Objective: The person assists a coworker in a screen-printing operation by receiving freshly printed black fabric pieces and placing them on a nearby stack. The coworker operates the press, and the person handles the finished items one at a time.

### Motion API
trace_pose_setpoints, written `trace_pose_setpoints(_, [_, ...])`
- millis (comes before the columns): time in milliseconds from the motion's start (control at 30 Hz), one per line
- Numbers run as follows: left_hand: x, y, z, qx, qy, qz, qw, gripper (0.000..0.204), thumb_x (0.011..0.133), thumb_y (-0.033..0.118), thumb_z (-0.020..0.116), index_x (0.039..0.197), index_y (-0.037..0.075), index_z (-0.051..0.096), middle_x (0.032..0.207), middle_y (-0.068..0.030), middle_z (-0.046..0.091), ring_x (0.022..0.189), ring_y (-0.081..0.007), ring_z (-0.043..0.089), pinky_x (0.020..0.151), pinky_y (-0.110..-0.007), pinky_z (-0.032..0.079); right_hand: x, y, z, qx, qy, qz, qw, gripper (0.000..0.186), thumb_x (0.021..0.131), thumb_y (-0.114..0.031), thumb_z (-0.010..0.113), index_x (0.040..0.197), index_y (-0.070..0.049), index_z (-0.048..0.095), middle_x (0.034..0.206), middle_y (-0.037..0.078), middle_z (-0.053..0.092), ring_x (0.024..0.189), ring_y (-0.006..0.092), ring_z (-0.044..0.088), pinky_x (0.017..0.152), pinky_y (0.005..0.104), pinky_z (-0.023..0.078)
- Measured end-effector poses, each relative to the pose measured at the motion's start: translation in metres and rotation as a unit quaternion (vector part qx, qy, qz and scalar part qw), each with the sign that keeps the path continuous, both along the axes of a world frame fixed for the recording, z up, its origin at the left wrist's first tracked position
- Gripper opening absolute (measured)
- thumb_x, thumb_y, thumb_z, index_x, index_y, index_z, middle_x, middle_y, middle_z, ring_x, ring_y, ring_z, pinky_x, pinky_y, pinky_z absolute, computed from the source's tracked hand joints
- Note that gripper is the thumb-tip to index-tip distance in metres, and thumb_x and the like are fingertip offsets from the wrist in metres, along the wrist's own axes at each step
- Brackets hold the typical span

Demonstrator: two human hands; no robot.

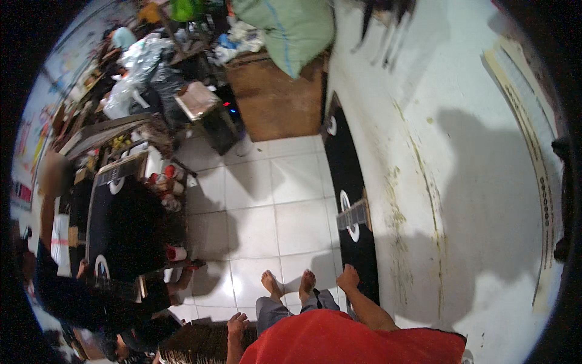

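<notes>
My right hand (348,278) is closed, its fingers curled in, over the edge of a long black board (345,161) that runs along the wall. What it holds, if anything, is hidden. White ring shapes mark the board, and a small grey framed piece (353,215) lies across one of them. My left hand (237,324) hangs low beside my leg with its fingers loosely apart and nothing in it. A stack of brown ridged sheets (203,343) stands close to that hand.
At the left, a person in dark clothes (73,297) works by another black board (124,224). Red-and-white rolls (167,182) sit beside it. Ahead are a brown wooden panel (276,97), a green sack (291,30), a box-topped stand (203,106) and plastic bags (142,60). A white wall (479,182) bounds the right.
</notes>
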State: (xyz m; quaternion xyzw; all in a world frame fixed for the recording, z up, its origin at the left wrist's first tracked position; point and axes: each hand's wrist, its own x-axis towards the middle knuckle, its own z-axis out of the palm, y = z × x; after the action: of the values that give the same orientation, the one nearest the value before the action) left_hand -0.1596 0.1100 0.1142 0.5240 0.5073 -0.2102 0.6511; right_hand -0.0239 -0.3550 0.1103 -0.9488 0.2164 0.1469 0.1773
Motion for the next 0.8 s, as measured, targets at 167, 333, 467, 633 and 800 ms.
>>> trace_pose_setpoints(167, [-0.037, -0.006, 0.014, 0.045, 0.063, 0.071, 0.994, 0.029, 0.078, 0.012, 0.062, 0.1, -0.002, 0.049, 0.075, -0.0092, 0.058, 0.058, -0.0182, 0.055, 0.045, -0.027, 0.042, 0.03, 0.009, -0.005, 0.038, 0.096, 0.025, 0.994, 0.043, 0.066, -0.016, 0.061, 0.105, -0.001, 0.051, 0.11, 0.018, 0.054, 0.104, 0.0319, 0.053, 0.088, 0.0402, 0.044])
trace_pose_setpoints(333, [-0.098, -0.015, -0.021, 0.019, 0.058, 0.156, 0.986, 0.014, 0.078, 0.013, 0.063, 0.074, 0.001, 0.055, 0.06, -0.006, 0.052, 0.049, -0.0166, 0.05, 0.041, -0.027, 0.037, 0.057, 0.021, -0.02, 0.05, 0.114, 0.077, 0.989, 0.034, 0.064, -0.02, 0.062, 0.089, 0.002, 0.057, 0.091, 0.022, 0.061, 0.087, 0.0357, 0.06, 0.076, 0.0413, 0.049])
trace_pose_setpoints(467, [-0.134, -0.018, -0.065, 0.099, -0.037, 0.0, 0.994, 0.02, 0.076, 0.014, 0.067, 0.084, -0.002, 0.058, 0.07, -0.0096, 0.057, 0.063, -0.0186, 0.055, 0.047, -0.03, 0.043, 0.072, 0.03, -0.045, 0.035, 0.058, 0.226, 0.972, 0.029, 0.063, -0.019, 0.059, 0.081, 0.004, 0.058, 0.084, 0.024, 0.061, 0.083, 0.0374, 0.061, 0.074, 0.0427, 0.049])
trace_pose_setpoints(633, [-0.124, -0.025, -0.055, 0.155, -0.043, -0.119, 0.98, 0.025, 0.078, 0.018, 0.064, 0.091, -0.003, 0.059, 0.078, -0.0109, 0.06, 0.064, -0.0185, 0.055, 0.053, -0.032, 0.046, 0.096, 0.032, -0.099, 0.026, 0.081, 0.356, 0.931, 0.028, 0.059, -0.022, 0.055, 0.072, 0.003, 0.06, 0.08, 0.024, 0.061, 0.075, 0.0374, 0.061, 0.068, 0.0435, 0.049])
trace_pose_setpoints(800, [-0.09, -0.024, -0.015, 0.102, 0.037, -0.012, 0.994, 0.033, 0.083, 0.026, 0.058, 0.103, 0.0, 0.058, 0.094, -0.0114, 0.062, 0.075, -0.0198, 0.059, 0.059, -0.033, 0.047, 0.112, 0.041, -0.121, 0.008, 0.077, 0.482, 0.873, 0.025, 0.058, -0.025, 0.055, 0.065, -0.002, 0.062, 0.073, 0.021, 0.061, 0.068, 0.0371, 0.059, 0.064, 0.0437, 0.049])
